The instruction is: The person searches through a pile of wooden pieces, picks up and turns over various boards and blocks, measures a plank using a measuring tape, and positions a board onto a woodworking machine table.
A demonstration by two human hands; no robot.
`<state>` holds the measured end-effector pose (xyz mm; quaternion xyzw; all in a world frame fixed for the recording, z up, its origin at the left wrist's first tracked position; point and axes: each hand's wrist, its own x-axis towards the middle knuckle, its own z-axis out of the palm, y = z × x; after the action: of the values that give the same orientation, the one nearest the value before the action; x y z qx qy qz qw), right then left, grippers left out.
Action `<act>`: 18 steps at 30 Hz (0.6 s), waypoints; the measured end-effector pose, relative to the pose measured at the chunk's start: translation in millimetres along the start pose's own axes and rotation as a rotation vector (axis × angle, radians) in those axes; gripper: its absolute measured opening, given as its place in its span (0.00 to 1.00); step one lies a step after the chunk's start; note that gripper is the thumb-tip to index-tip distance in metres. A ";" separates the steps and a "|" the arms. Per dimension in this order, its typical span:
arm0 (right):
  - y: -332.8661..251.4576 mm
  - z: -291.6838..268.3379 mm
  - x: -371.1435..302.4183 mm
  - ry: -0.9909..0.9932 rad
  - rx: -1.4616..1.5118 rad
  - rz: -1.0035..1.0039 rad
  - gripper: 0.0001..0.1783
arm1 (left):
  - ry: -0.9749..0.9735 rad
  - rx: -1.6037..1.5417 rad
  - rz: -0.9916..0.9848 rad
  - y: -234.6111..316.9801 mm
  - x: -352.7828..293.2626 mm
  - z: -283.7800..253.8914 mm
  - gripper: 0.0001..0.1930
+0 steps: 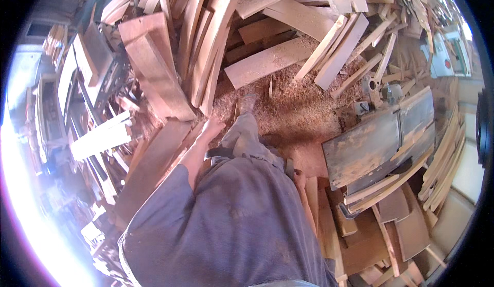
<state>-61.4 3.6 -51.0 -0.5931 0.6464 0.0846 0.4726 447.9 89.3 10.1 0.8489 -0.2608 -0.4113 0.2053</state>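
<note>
Hands (212, 127) hang near wooden boards (210, 55) and shavings (303, 113).

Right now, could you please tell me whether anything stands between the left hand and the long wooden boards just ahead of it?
Nothing visible does: the left hand is right by the near ends of the long wooden boards; whether they touch, I cannot tell.

Long pale-brown boards (211, 50) slant close together, lower ends beside wood shavings (283, 116).
</note>
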 end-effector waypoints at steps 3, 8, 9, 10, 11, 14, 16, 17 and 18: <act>33.7 0.9 -0.2 -0.030 -0.098 -0.088 0.26 | 0.013 0.027 -0.049 -44.6 -9.5 8.3 0.17; 35.2 -13.5 -18.9 -0.087 -0.150 0.045 0.25 | -0.060 0.115 -0.190 -74.6 -26.6 14.6 0.22; 30.3 -15.5 -17.6 -0.095 -0.159 0.051 0.25 | -0.083 0.072 -0.214 -87.0 -30.6 12.2 0.22; 16.2 -10.5 -14.4 -0.117 -0.158 0.040 0.25 | -0.068 0.052 -0.267 -108.0 -33.6 7.5 0.23; 7.1 -13.5 -11.4 -0.117 -0.164 0.043 0.25 | -0.067 0.031 -0.266 -111.4 -33.1 11.0 0.23; -26.7 -11.2 0.3 -0.105 -0.163 0.035 0.24 | -0.021 0.040 -0.230 -103.8 -18.5 -7.2 0.26; -53.6 -5.8 8.9 -0.091 -0.154 0.029 0.24 | -0.009 0.001 -0.245 -88.9 -5.7 -27.7 0.25; -67.1 -2.3 11.4 -0.084 -0.149 0.026 0.24 | 0.012 -0.027 -0.268 -80.8 1.8 -38.6 0.25; -81.6 1.9 14.7 -0.081 -0.140 0.023 0.24 | 0.037 -0.042 -0.240 -76.5 10.2 -51.5 0.23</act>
<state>10.9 -28.2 -25.7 -0.6132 0.6259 0.1588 0.4549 515.8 149.5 -9.2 0.8771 -0.1449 -0.4224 0.1770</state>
